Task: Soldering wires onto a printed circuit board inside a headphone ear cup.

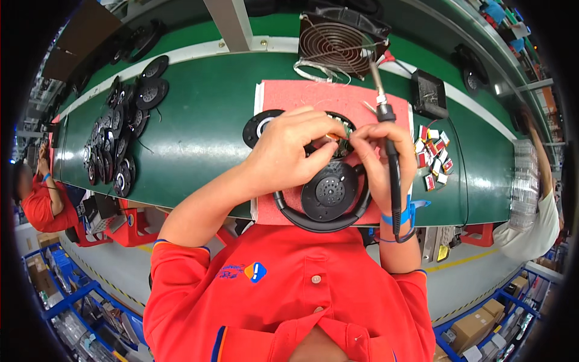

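Observation:
A black headphone lies on the pink mat, its headband curving toward me. One ear cup shows a perforated round plate. Beyond it, partly under my fingers, sits an opened round housing with a green circuit board. My left hand reaches over the board, thumb and forefinger pinched at its edge; what they grip is too small to make out. Between the fingers of my right hand rests a soldering iron, tip pointing away. That hand's thumb and forefinger meet beside the board. Left of it is a black round part.
A fan with a wire grille stands behind the mat. Right are a black open box, several small silver-and-red battery packs and stacked clear trays. Black round speaker plates pile up leftward. Other people are at both sides.

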